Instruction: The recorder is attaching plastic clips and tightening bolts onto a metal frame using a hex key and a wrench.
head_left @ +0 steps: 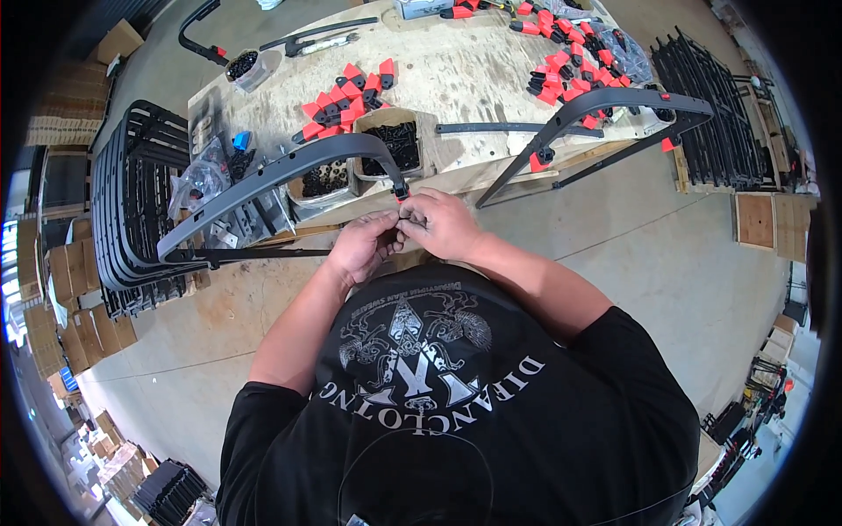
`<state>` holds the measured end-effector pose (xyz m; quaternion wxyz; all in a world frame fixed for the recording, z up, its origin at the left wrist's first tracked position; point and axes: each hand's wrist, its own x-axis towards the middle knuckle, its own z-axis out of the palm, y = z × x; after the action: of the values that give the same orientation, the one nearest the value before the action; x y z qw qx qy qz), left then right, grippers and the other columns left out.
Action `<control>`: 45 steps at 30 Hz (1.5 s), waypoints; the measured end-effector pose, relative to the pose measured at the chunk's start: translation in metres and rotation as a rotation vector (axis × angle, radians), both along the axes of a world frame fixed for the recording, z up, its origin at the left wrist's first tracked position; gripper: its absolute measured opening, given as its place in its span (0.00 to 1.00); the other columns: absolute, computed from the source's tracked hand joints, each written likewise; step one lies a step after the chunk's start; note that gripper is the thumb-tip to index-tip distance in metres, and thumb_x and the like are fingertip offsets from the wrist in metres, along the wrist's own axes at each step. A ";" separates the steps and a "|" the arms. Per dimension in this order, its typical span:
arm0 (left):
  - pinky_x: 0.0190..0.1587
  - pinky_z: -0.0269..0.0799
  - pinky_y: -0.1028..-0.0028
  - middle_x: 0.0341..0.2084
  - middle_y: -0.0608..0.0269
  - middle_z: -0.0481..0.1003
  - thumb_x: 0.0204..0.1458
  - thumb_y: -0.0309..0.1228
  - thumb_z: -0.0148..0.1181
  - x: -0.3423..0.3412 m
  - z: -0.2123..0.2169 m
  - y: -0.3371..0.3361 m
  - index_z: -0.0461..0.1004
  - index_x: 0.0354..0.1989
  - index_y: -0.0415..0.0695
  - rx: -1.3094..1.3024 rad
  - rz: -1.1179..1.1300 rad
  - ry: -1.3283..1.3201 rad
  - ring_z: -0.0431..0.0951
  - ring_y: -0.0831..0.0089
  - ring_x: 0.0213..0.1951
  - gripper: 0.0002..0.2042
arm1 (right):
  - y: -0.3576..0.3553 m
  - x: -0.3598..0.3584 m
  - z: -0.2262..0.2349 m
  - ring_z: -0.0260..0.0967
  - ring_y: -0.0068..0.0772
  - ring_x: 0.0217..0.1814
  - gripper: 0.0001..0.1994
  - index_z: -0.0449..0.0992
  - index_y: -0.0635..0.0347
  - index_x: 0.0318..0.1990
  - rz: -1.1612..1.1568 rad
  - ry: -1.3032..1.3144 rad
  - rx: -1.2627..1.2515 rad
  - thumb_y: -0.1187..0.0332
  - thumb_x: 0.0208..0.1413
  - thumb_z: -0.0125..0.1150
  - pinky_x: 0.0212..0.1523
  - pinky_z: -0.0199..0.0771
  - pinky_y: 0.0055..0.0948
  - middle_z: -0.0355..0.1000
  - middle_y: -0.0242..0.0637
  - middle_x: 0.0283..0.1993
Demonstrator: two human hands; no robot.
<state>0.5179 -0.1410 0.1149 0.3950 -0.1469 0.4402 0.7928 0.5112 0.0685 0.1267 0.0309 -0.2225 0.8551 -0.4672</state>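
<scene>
In front of my chest my two hands meet, fingers pinched together. My left hand is closed, thumb and forefinger together. Against it, my right hand is closed too, its fingertips beside the frame's end. Whatever small dark piece sits between the fingertips is too small to name. Just above them ends a bent black tube frame, with a black and red fitting on its tip. The frame leans over the table's near edge.
On the wooden table lie red and black plastic pieces in piles. Open boxes hold black bolts and small round parts. Another bent frame stands at right. Stacked frames rise on the left, more far right.
</scene>
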 end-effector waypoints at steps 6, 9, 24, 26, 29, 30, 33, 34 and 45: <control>0.34 0.68 0.78 0.27 0.70 0.75 0.61 0.31 0.62 -0.024 -0.039 -0.014 0.77 0.40 0.41 -0.322 -0.008 0.091 0.71 0.80 0.29 0.06 | 0.000 -0.019 -0.026 0.76 0.49 0.35 0.14 0.81 0.63 0.35 -0.358 -0.260 -0.021 0.60 0.52 0.69 0.39 0.76 0.42 0.77 0.48 0.33; 0.34 0.67 0.78 0.27 0.70 0.75 0.58 0.29 0.65 -0.034 -0.035 0.003 0.78 0.38 0.40 -0.666 -0.033 0.265 0.71 0.80 0.29 0.06 | 0.000 -0.031 -0.041 0.77 0.52 0.37 0.16 0.82 0.63 0.37 -0.328 -0.192 0.014 0.57 0.52 0.68 0.41 0.76 0.44 0.78 0.50 0.35; 0.20 0.53 0.79 0.18 0.76 0.64 0.66 0.40 0.56 -0.044 -0.036 0.008 0.73 0.31 0.46 -0.485 0.050 0.121 0.59 0.85 0.19 0.13 | -0.006 -0.044 -0.029 0.75 0.54 0.45 0.12 0.81 0.63 0.35 -0.197 -0.251 0.168 0.62 0.55 0.64 0.47 0.75 0.48 0.77 0.51 0.39; 0.20 0.52 0.79 0.17 0.76 0.61 0.68 0.42 0.52 -0.047 -0.035 0.013 0.70 0.30 0.47 -0.418 0.072 0.027 0.57 0.83 0.18 0.15 | -0.006 -0.044 -0.031 0.75 0.54 0.45 0.12 0.81 0.64 0.35 -0.193 -0.248 0.181 0.62 0.55 0.65 0.47 0.75 0.48 0.77 0.51 0.40; 0.19 0.49 0.78 0.17 0.75 0.58 0.70 0.45 0.46 -0.051 -0.045 0.011 0.64 0.29 0.50 -0.277 0.061 -0.065 0.54 0.81 0.17 0.17 | -0.006 -0.044 -0.033 0.75 0.54 0.45 0.12 0.80 0.64 0.36 -0.203 -0.247 0.158 0.62 0.55 0.64 0.48 0.75 0.48 0.77 0.50 0.40; 0.19 0.48 0.78 0.18 0.74 0.58 0.70 0.45 0.44 -0.052 -0.048 0.008 0.63 0.29 0.50 -0.243 0.030 -0.104 0.53 0.81 0.18 0.18 | -0.006 -0.044 -0.033 0.75 0.54 0.46 0.12 0.80 0.64 0.36 -0.201 -0.247 0.158 0.62 0.55 0.64 0.48 0.75 0.48 0.77 0.50 0.40; 0.20 0.48 0.78 0.20 0.74 0.59 0.70 0.44 0.44 -0.052 -0.052 0.006 0.62 0.30 0.51 -0.215 -0.003 -0.141 0.54 0.81 0.19 0.16 | -0.006 -0.044 -0.031 0.75 0.55 0.46 0.12 0.80 0.64 0.36 -0.196 -0.245 0.153 0.62 0.55 0.64 0.48 0.75 0.48 0.77 0.50 0.40; 0.21 0.48 0.78 0.21 0.74 0.60 0.70 0.43 0.45 -0.053 -0.051 0.007 0.63 0.31 0.51 -0.222 -0.008 -0.137 0.55 0.82 0.19 0.15 | -0.005 -0.044 -0.030 0.75 0.55 0.46 0.12 0.80 0.64 0.36 -0.195 -0.241 0.147 0.62 0.55 0.64 0.48 0.75 0.48 0.77 0.50 0.40; 0.25 0.56 0.80 0.27 0.72 0.66 0.60 0.25 0.58 -0.041 -0.044 0.003 0.67 0.32 0.48 -0.250 0.139 0.197 0.61 0.82 0.24 0.07 | -0.004 -0.044 -0.029 0.75 0.54 0.45 0.12 0.79 0.63 0.35 -0.195 -0.288 0.103 0.62 0.55 0.64 0.47 0.74 0.47 0.77 0.50 0.39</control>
<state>0.4770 -0.1383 0.0706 0.2730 -0.1466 0.5606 0.7680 0.4676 0.0644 0.0973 0.1191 -0.0676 0.8821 -0.4507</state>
